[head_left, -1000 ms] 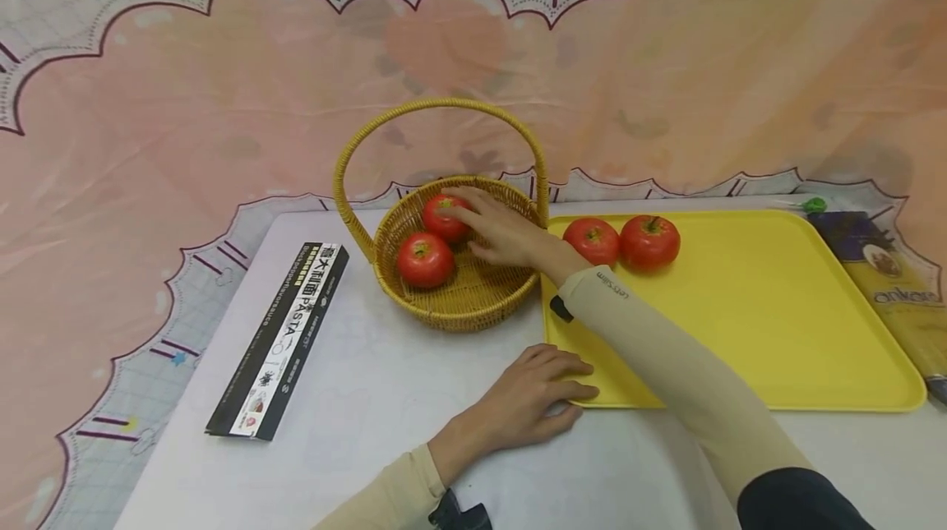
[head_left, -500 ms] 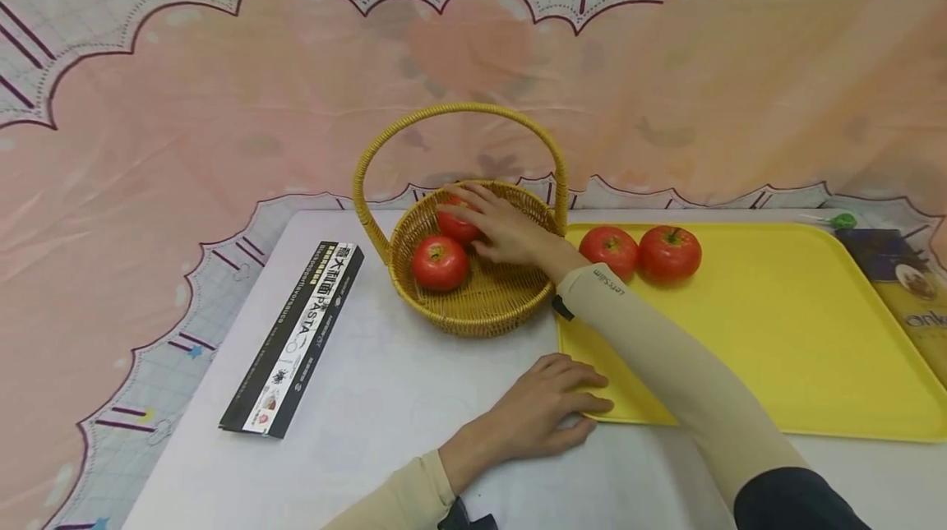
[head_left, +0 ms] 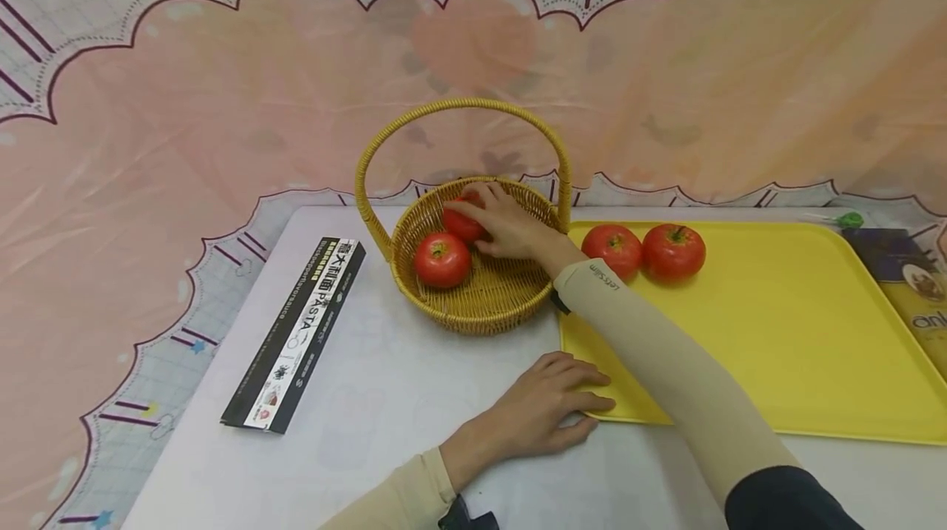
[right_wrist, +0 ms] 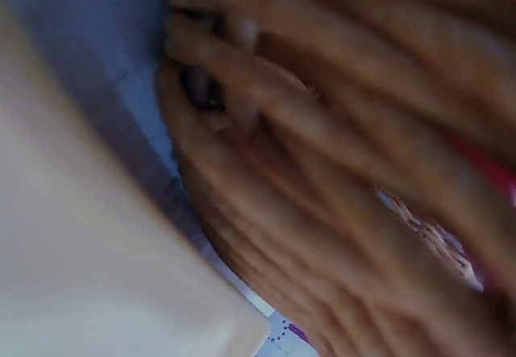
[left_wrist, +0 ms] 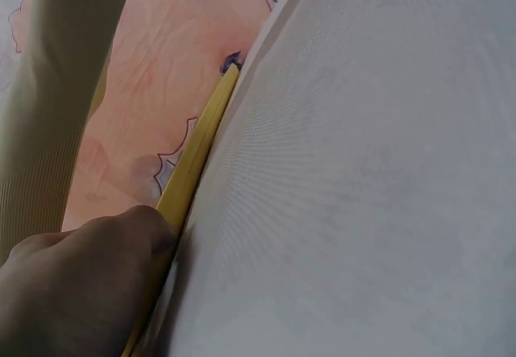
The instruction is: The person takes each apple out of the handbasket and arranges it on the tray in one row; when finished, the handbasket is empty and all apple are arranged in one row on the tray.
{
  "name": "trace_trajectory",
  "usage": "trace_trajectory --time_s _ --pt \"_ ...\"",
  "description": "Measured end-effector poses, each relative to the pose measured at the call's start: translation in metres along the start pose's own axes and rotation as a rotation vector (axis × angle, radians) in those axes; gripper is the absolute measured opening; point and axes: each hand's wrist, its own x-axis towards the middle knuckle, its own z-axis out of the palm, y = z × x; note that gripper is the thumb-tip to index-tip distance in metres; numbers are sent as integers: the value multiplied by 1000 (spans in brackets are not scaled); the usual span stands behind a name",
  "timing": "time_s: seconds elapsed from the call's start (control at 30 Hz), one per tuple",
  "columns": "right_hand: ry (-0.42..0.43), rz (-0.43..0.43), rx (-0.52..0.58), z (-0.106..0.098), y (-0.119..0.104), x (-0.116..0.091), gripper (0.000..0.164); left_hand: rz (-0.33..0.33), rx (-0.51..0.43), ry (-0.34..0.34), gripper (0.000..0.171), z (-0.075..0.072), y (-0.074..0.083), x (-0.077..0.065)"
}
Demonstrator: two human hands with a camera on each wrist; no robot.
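My right hand (head_left: 510,222) reaches into the yellow wicker basket (head_left: 473,323). Its fingers curl over a red tomato (head_left: 460,223) at the back, with the thumb on the near side; part of that fruit is hidden. A second tomato (head_left: 442,260) lies just in front of it in the basket. In the right wrist view, the fingers (right_wrist: 322,115) are blurred, with red patches beyond them. My left hand (head_left: 543,407) rests with fingers extended on the near left corner of the yellow tray (head_left: 777,349). The left wrist view shows the thumb side against the tray's edge.
Two more tomatoes, one left (head_left: 612,251) and one right (head_left: 674,253), sit on the tray's far left part. A long black-and-white pasta box (head_left: 296,333) lies left of the basket. Right of the tray is a yellow-and-blue package (head_left: 906,275). The basket's tall handle (head_left: 462,104) arches above.
The head view has shifted a little, so everything appears slightly farther right. My right fingers have drawn in closer round the back tomato. The left hand stays at the tray corner.
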Motion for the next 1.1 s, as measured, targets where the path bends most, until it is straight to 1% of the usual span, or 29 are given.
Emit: trace_trajectory --time_s 0.1,0.17,0.27,0.33,0.47,0.6,0.8,1.0,1.1 --pt "-4 50 12 -1 0 -1 68 -3 -16 0 26 0 0 0" --pt "-23 74 56 -1 0 -1 68 -5 -14 3 26 -1 0 1" --pt "-45 83 120 -2 1 -2 66 -6 -14 9 26 -1 1 0" --pt "-42 76 147 -2 2 -2 63 -10 -17 8 26 -2 1 0" --pt "-19 69 147 -4 2 -2 58 -28 -43 5 26 -2 1 0" --pt "-30 85 135 -6 2 -4 59 -39 -68 2 26 -2 0 0" --pt "-27 113 140 -10 0 -8 61 -37 -78 4 26 -1 -1 -1" --pt "15 149 158 -14 -3 -16 67 -43 -95 -2 26 -1 0 -1" --pt "47 152 173 -16 -5 -20 69 -45 -100 -3 26 0 1 -1"
